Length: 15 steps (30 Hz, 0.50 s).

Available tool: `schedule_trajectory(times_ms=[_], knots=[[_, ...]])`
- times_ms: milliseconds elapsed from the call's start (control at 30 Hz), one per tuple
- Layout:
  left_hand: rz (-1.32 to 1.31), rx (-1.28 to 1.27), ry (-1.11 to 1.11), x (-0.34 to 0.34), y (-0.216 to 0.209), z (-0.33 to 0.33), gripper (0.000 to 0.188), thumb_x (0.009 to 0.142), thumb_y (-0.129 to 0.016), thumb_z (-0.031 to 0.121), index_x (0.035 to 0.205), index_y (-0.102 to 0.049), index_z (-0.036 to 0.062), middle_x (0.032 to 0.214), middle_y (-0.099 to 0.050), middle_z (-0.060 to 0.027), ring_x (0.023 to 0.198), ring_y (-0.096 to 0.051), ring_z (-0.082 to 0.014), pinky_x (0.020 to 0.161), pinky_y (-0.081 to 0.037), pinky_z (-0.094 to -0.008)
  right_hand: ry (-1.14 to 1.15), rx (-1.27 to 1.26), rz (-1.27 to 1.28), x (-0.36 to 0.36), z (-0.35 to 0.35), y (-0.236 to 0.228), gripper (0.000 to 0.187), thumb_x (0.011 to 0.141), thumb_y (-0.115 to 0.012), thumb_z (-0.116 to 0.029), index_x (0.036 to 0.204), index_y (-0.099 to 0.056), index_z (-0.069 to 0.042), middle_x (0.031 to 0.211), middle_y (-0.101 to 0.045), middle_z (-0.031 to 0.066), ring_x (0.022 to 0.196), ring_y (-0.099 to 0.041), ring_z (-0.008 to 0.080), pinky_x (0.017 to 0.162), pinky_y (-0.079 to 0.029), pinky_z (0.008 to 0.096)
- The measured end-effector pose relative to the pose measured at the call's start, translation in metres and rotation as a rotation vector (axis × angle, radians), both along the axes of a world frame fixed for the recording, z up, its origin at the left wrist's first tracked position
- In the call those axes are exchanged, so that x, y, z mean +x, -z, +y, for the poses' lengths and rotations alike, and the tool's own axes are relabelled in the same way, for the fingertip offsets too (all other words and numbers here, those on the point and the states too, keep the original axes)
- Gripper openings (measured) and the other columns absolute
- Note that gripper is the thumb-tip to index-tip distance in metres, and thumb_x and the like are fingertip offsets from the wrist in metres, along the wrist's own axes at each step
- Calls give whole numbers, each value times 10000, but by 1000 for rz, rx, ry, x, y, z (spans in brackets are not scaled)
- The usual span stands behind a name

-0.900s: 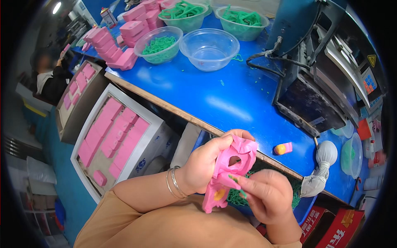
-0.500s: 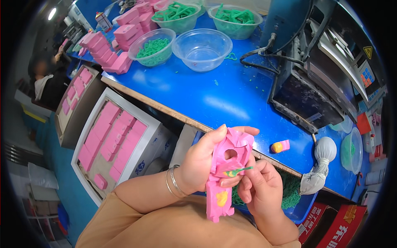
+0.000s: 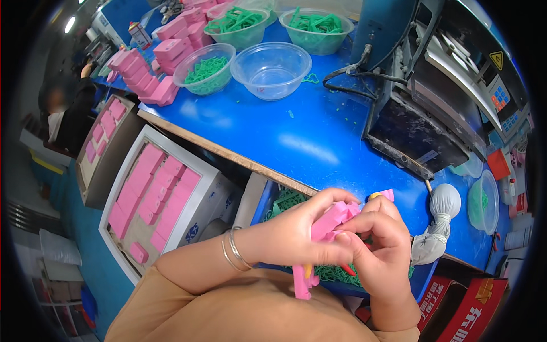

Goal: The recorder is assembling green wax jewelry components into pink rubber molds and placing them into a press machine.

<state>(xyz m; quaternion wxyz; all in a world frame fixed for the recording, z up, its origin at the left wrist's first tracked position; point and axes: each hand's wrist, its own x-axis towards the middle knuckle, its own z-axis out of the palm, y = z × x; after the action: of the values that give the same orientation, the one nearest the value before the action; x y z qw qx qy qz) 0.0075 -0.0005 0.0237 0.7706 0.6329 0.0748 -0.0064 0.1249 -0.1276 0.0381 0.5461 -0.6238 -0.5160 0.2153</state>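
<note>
Both my hands meet just in front of my chest, below the edge of the blue table (image 3: pixel 296 137). My left hand (image 3: pixel 296 233) grips a pink plastic toy piece (image 3: pixel 327 225) whose lower end (image 3: pixel 301 282) sticks down between my wrists. My right hand (image 3: pixel 379 245) is closed over the same piece from the right, its fingers pressed against its top. A small red part shows under my right palm. Green plastic pieces (image 3: pixel 336 273) lie in a tray right beneath my hands, mostly hidden.
Bowls of green parts (image 3: pixel 202 71) (image 3: pixel 316 23) and an empty clear bowl (image 3: pixel 272 61) stand on the far table, with stacked pink pieces (image 3: pixel 154 62). A dark machine (image 3: pixel 439 97) is on the right. White boxes of pink pieces (image 3: pixel 156 196) stand left. Another person (image 3: pixel 65 114) sits far left.
The pink piece has been drawn lower and closer to me, and my right hand has closed over it. The thin green part held earlier is no longer visible.
</note>
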Motion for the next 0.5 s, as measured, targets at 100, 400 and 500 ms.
schedule_trajectory(times_ms=[100, 400, 500], knots=[[-72, 132, -3, -1, -4, 1, 692, 688, -703, 92, 1269, -329, 45, 1120, -475, -97, 1074, -454, -167, 881, -402, -294, 7, 57, -216, -6, 0, -9, 131, 647, -691, -35, 746, -605, -36, 680, -467, 55, 623, -440, 173, 558, -360, 267], [-104, 68, -292, 0, 7, -9, 763, 785, -655, 309, 1342, -204, 47, 1047, -481, -65, 935, -472, -129, 830, -398, -273, 134, 206, -394, -6, -2, -11, 331, 638, -733, -110, 923, -591, -19, 840, -471, 86, 666, -468, 186, 560, -372, 284], [-61, -241, -213, -4, 9, -4, 768, 837, -503, 472, 1370, -153, 43, 1115, -462, -72, 1012, -445, -124, 884, -367, -283, 75, 195, -294, 0, -4, -6, 336, 666, -710, -72, 964, -569, -8, 894, -497, 106, 657, -500, 180, 564, -408, 289]])
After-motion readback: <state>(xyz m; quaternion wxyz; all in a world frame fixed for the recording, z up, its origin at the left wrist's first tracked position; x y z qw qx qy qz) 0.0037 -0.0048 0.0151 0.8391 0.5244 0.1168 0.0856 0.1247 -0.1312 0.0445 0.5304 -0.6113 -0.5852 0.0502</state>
